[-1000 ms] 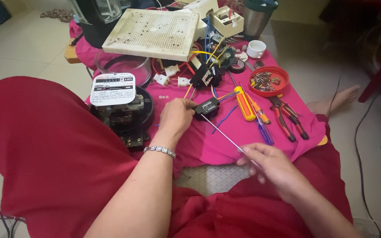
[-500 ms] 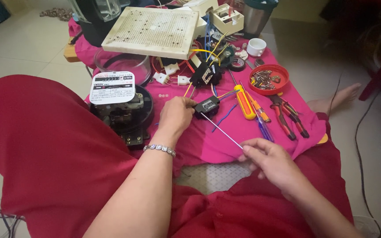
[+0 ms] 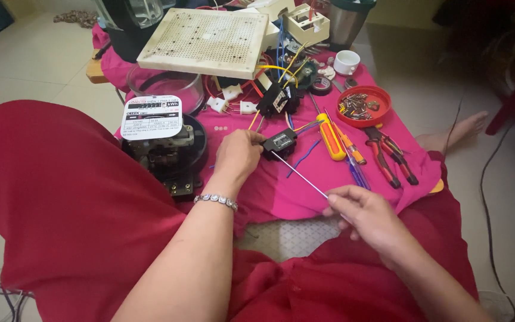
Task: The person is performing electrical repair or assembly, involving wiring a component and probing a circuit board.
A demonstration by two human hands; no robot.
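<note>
Head view shows the left hand (image 3: 238,156) with its fingers curled narrow around a small black electrical block (image 3: 279,142) on the pink cloth (image 3: 305,197), while the right hand (image 3: 369,216) pinches the handle end of a thin screwdriver (image 3: 299,173) whose shaft slants up to touch the block's near edge. Just beside the block lie a yellow screwdriver (image 3: 331,136) and red-handled pliers (image 3: 388,156), with a red dish of screws (image 3: 363,105) beyond them. Left of the left hand sits a black electricity meter (image 3: 161,148), and farther back a white perforated board (image 3: 207,42) rests over a tangle of coloured wires.
</note>
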